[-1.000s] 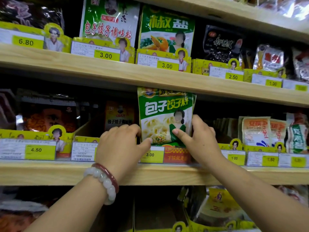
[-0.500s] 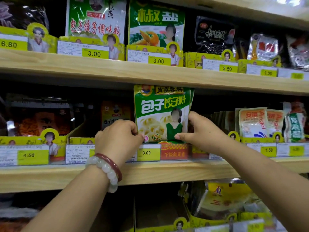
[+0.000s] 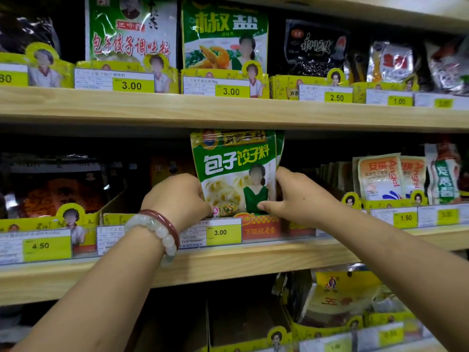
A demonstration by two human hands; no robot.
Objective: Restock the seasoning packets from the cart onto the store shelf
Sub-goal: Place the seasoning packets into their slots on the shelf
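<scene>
At the far left of the middle wooden shelf (image 3: 228,265) a dark packet with orange contents (image 3: 58,189) stands behind a yellow price tag reading 4.50 (image 3: 40,246). To its right the left hand (image 3: 177,199), with a pale bead bracelet and a dark red bangle (image 3: 162,231) on its wrist, curls its fingers tightly around the left edge of the green and white glossy seasoning packet (image 3: 237,174). That packet stands upright in the middle shelf's centre slot, its top just under the shelf above and its base behind a yellow 3.00 price tag (image 3: 220,232); a second green packet edge shows just behind it. The right hand (image 3: 297,199) grips the packet's right edge, thumb pressed across the lower front and the fingers wrapped behind, out of sight. Further right stand orange and white sachets (image 3: 380,177) behind a 1.50 tag (image 3: 405,217).
</scene>
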